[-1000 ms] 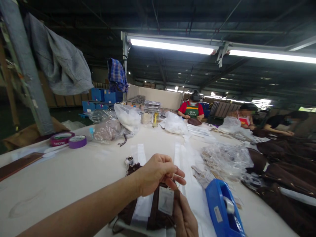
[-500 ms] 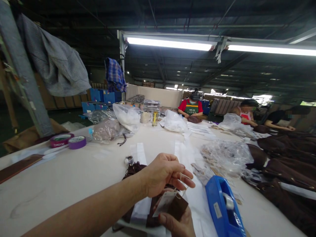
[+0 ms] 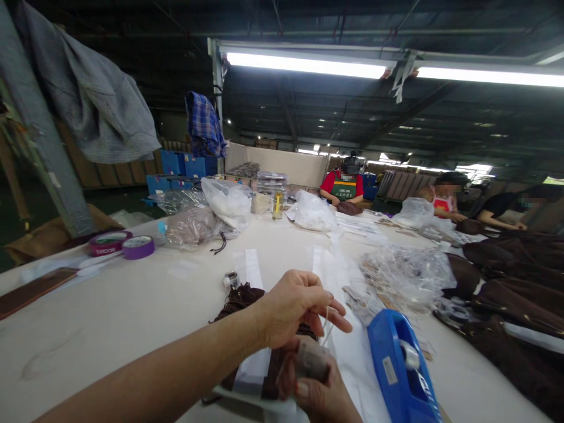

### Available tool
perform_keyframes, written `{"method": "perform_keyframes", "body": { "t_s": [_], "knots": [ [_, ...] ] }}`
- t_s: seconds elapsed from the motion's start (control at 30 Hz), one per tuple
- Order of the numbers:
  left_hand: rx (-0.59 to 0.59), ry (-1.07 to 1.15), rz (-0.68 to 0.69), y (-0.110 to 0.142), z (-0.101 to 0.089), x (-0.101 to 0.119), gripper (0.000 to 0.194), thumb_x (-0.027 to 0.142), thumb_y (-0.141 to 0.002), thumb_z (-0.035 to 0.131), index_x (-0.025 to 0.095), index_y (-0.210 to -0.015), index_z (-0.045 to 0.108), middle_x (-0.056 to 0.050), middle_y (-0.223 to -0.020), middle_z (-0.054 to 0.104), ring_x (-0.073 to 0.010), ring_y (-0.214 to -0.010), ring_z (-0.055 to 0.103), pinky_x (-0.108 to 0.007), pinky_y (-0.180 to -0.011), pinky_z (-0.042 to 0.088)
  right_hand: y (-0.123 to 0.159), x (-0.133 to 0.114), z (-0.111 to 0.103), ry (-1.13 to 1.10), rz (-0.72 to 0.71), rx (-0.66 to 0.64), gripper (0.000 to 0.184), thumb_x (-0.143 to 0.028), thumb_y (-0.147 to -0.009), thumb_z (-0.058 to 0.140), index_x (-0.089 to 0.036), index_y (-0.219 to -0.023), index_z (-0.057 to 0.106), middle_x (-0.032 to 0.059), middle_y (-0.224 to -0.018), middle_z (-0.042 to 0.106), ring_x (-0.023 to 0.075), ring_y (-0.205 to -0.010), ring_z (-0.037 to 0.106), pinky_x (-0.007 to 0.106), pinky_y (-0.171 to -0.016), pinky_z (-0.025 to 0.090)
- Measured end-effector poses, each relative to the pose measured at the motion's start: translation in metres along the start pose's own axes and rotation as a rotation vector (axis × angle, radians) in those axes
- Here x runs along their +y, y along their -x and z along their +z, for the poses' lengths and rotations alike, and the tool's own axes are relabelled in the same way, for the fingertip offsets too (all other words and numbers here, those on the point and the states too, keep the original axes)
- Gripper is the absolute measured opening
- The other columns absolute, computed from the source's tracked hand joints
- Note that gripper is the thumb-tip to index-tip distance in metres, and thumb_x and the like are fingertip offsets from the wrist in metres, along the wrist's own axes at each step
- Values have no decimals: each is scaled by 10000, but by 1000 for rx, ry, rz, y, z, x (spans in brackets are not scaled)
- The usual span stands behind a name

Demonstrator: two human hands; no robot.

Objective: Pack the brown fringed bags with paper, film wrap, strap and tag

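Observation:
My left hand [image 3: 297,305] reaches across from the left, thumb and forefinger pinched on a thin pale string [image 3: 326,322], the other fingers loosely extended. Just below it, my right hand [image 3: 324,390] grips a hang tag [image 3: 312,359], which is blurred by motion. The string runs down toward this tag. Beneath both hands lies a dark brown drawstring bag [image 3: 240,298] with gathered fabric at its top and a white strip [image 3: 252,371] across it. My forearm and hands hide much of the bag.
A blue tape dispenser [image 3: 399,364] stands at my right. Clear plastic bags [image 3: 409,276] and brown bags [image 3: 520,294] lie beyond it. Purple tape rolls [image 3: 138,247] sit on the left of the white table [image 3: 110,317]. Across the table, a person in a green apron [image 3: 343,187] works among others.
The tag in my right hand has turned and blurred, and that hand has shifted slightly right. My left hand keeps its pinch on the string. The view has tilted a little.

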State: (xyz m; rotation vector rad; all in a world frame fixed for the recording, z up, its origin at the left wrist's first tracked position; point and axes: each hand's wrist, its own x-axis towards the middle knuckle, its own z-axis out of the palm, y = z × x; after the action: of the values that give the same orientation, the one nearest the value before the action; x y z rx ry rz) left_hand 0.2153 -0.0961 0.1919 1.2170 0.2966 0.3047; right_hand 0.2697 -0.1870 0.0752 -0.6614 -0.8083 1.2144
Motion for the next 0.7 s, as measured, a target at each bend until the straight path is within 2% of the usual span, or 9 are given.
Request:
{"method": "perform_keyframes", "body": {
  "t_s": [0.07, 0.17, 0.27, 0.37, 0.43, 0.53, 0.6, 0.7],
  "knots": [
    [34, -73, 90, 0, -2, 2, 161, 198, -592, 563, 130, -542, 426, -113, -724, 653, -148, -524, 629, -125, -323, 322, 2, 7, 0, 17, 60, 38, 375, -386, -614, 746, -135, -871, 640, -29, -506, 546, 69, -447, 488, 192, -464, 317],
    [73, -261, 119, -1, -8, 6, 73, 167, -606, 512, 115, -574, 471, -97, -662, 653, -53, -356, 501, -132, -338, 344, 6, 17, -8, 72, 142, 70, 362, -464, -694, 669, -127, -820, 633, -57, -438, 455, 46, -394, 402, 183, -428, 281],
    [29, -364, 88, -1, -19, 8, 37, 151, -602, 485, 117, -586, 485, -83, -614, 644, -67, -373, 508, -144, -350, 368, 8, 22, -19, 186, 218, 57, 413, -534, -719, 608, -129, -798, 620, -64, -431, 418, 51, -380, 373, 192, -416, 287],
    [-29, -400, 54, -3, -33, 5, 48, 171, -617, 484, 125, -607, 492, -44, -513, 605, -74, -355, 481, -145, -330, 334, 9, 20, -29, 386, 283, -11, 450, -576, -701, 592, -134, -784, 614, -55, -462, 424, 57, -415, 388, 188, -429, 281],
    [-17, -435, 49, -4, -41, 2, 61, 176, -631, 483, 121, -633, 509, -13, -462, 573, -52, -321, 419, -140, -323, 299, 9, 15, -32, 484, 323, -43, 463, -596, -679, 594, -142, -769, 613, -57, -479, 404, 57, -435, 376, 187, -441, 277],
    [27, -475, 74, -3, -46, 2, 59, 174, -652, 483, 126, -628, 508, 18, -423, 528, -37, -311, 358, -136, -320, 252, 8, 6, -31, 583, 358, -7, 437, -585, -684, 592, -158, -770, 624, -53, -528, 385, 60, -469, 358, 193, -458, 284],
    [41, -436, 109, 1, -46, 5, 84, 184, -665, 490, 136, -597, 481, 14, -450, 534, -34, -321, 362, -140, -329, 255, 5, -1, -27, 629, 359, 24, 405, -562, -691, 601, -168, -780, 636, -40, -578, 412, 71, -505, 375, 201, -479, 303],
    [16, -310, 140, 6, -45, 10, 161, 190, -663, 514, 140, -541, 421, -45, -625, 613, -46, -396, 467, -156, -393, 343, -2, -9, -24, 597, 344, 12, 417, -547, -672, 622, -173, -855, 650, -10, -650, 507, 106, -581, 446, 230, -548, 353]
  ]
}}
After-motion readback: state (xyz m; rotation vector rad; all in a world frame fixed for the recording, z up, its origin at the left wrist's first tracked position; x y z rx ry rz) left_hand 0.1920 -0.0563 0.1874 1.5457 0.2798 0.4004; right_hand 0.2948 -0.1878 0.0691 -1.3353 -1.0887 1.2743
